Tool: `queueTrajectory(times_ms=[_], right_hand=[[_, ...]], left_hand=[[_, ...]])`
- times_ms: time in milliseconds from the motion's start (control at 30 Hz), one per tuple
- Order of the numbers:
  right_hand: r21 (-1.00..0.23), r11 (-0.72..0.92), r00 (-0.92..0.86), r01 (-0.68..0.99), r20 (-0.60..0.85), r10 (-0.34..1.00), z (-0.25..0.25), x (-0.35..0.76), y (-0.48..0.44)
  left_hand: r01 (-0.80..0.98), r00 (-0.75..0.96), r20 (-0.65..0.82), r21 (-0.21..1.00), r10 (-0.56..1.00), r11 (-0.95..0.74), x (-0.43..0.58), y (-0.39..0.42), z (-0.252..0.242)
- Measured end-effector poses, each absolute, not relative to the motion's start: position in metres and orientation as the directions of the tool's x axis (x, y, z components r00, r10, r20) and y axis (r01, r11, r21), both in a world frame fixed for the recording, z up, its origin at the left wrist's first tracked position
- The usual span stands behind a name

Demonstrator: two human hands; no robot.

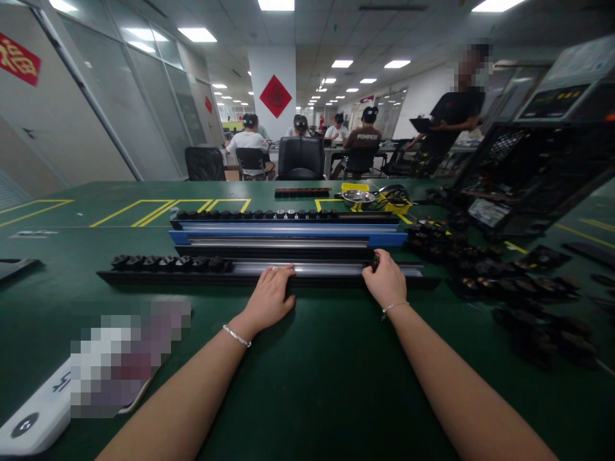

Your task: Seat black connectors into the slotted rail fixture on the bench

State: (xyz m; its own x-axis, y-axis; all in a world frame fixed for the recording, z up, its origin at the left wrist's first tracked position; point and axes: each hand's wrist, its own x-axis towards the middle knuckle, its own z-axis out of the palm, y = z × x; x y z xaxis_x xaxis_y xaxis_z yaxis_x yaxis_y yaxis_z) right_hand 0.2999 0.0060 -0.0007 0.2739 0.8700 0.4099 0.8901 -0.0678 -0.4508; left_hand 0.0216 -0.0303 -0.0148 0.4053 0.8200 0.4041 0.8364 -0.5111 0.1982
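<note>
A long black rail (317,280) with a silvery channel lies across the green table in front of me. Several small black parts (170,263) stand in a row on its left end. My left hand (271,294) rests on the rail's near edge at the middle, fingers stretched out and thumb apart, holding nothing. Further right, my right hand (387,278) has its fingers closed around a small black part (375,262) over the channel, mostly hidden by the fingers. Behind lie a blue rail (288,238) and another black rail (368,216) bearing a row of black parts.
Loose black parts (523,285) are heaped on the right, beside an open computer case (533,173). A metal bowl (359,196) and yellow items (396,203) sit at the back. A partly blurred flat object (43,410) lies front left. A person (456,105) stands beyond the table.
</note>
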Motion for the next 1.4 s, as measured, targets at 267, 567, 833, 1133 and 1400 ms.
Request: queueTrajectory(times_ms=[267, 567, 833, 1133, 1400], right_hand=[[-0.461, -0.053, 0.279, 0.886, 0.438, 0.855, -0.001, 0.304, 0.006], [-0.481, -0.072, 0.303, 0.874, 0.421, 0.855, 0.000, 0.306, 0.006], [-0.487, -0.061, 0.298, 0.871, 0.428, 0.853, 0.000, 0.309, 0.007], [-0.465, -0.072, 0.299, 0.882, 0.435, 0.849, -0.002, 0.315, 0.008], [-0.461, -0.121, 0.332, 0.879, 0.412, 0.848, -0.001, 0.328, 0.007]], left_hand=[[0.838, 0.405, 0.396, 0.201, 0.824, -0.508, 0.022, -0.030, -0.015], [0.835, 0.406, 0.406, 0.198, 0.819, -0.513, 0.021, -0.031, -0.015], [0.835, 0.406, 0.395, 0.205, 0.824, -0.510, 0.022, -0.031, -0.013], [0.835, 0.411, 0.408, 0.191, 0.815, -0.516, 0.021, -0.029, -0.016], [0.838, 0.413, 0.396, 0.189, 0.820, -0.513, 0.022, -0.030, -0.014]])
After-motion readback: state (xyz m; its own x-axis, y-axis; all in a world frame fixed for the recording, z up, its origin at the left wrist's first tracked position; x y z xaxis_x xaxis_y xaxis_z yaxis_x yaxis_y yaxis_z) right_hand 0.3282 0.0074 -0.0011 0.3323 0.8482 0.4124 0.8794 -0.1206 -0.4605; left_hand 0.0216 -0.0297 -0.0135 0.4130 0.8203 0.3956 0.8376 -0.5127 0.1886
